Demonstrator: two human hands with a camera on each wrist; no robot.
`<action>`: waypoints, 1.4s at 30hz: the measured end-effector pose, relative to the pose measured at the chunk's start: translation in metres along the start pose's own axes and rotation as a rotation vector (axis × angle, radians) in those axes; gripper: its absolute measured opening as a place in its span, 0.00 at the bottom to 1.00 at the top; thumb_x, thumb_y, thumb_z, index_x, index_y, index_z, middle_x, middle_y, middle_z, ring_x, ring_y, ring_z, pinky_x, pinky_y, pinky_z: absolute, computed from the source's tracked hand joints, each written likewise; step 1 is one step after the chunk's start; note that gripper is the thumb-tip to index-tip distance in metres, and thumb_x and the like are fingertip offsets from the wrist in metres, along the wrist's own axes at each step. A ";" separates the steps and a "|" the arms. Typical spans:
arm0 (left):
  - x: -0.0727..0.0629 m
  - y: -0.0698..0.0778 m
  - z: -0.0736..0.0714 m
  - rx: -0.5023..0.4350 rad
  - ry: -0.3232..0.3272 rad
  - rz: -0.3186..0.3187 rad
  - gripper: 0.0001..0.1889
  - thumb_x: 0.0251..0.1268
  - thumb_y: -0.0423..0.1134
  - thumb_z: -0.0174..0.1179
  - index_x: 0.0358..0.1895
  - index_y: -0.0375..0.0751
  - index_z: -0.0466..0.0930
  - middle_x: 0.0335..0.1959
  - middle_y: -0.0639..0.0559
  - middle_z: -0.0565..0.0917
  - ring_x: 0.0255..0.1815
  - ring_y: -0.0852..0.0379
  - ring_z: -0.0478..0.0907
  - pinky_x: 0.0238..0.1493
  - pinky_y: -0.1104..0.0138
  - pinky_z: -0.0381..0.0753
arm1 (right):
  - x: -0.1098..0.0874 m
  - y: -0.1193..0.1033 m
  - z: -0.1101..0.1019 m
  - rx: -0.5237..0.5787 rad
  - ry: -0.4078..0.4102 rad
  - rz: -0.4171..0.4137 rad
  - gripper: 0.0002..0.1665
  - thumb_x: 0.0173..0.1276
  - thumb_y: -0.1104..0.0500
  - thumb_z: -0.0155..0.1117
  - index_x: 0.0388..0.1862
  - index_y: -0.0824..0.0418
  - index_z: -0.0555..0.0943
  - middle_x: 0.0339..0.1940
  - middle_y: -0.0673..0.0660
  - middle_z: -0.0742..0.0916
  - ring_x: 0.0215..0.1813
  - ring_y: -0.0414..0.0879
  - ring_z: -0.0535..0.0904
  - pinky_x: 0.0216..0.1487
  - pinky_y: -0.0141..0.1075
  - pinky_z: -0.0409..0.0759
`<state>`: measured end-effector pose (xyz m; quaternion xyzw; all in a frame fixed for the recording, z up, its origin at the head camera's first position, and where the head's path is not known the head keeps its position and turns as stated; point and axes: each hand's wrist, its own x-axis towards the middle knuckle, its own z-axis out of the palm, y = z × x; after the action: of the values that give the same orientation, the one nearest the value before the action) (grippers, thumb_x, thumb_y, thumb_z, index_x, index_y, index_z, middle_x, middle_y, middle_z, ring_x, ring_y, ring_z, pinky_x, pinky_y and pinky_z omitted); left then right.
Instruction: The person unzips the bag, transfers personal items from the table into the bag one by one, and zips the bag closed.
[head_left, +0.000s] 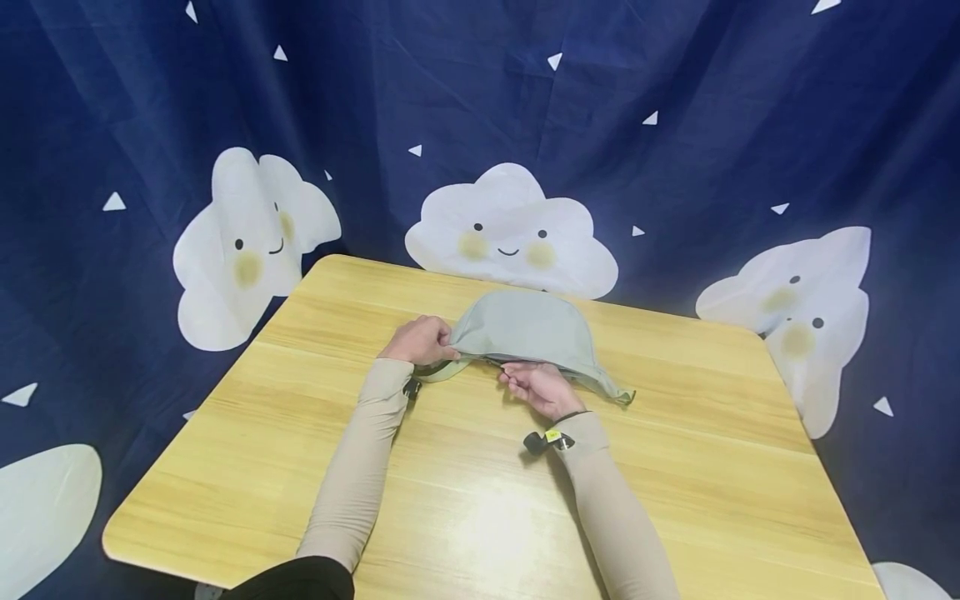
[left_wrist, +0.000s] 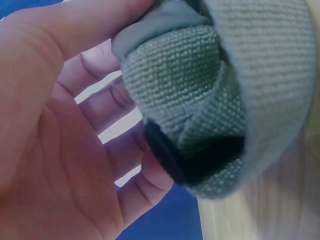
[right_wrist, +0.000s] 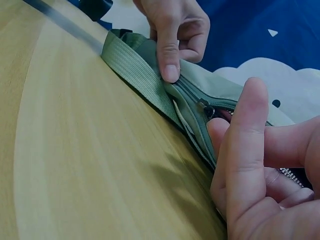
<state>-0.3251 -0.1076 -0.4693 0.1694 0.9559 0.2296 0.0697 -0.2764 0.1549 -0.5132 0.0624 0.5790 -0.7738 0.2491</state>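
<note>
A pale grey-green waist bag lies on the table, its zipped edge toward me. My left hand pinches the bag's left end between thumb and fingers. In the left wrist view, folded webbing strap with a black plastic slide hangs beside the palm. My right hand is at the front edge, fingers pinching at the zipper pull near the left end. Metal zipper teeth show behind the right fingers, where the zipper is parted. The pull's tab is mostly hidden by the fingertips.
The light wooden table has rounded corners. A dark blue curtain with cloud prints hangs right behind its far edge. The bag's right strap end lies on the tabletop.
</note>
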 end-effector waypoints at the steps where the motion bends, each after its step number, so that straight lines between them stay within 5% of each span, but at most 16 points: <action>1: 0.000 0.000 0.000 0.002 0.000 0.001 0.28 0.61 0.50 0.75 0.17 0.51 0.62 0.18 0.58 0.62 0.23 0.56 0.64 0.27 0.64 0.63 | 0.000 0.000 0.000 0.002 -0.003 -0.002 0.23 0.78 0.74 0.49 0.68 0.81 0.69 0.33 0.53 0.89 0.32 0.35 0.82 0.36 0.20 0.84; 42: -0.001 -0.003 0.001 -0.021 -0.002 0.029 0.28 0.61 0.49 0.74 0.17 0.52 0.61 0.18 0.58 0.62 0.22 0.57 0.63 0.26 0.66 0.63 | -0.001 0.000 -0.001 0.044 -0.006 0.004 0.21 0.77 0.76 0.46 0.66 0.81 0.69 0.33 0.55 0.88 0.34 0.36 0.84 0.39 0.21 0.86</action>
<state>-0.3252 -0.1099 -0.4713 0.1826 0.9508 0.2407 0.0691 -0.2761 0.1559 -0.5132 0.0669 0.5608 -0.7862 0.2509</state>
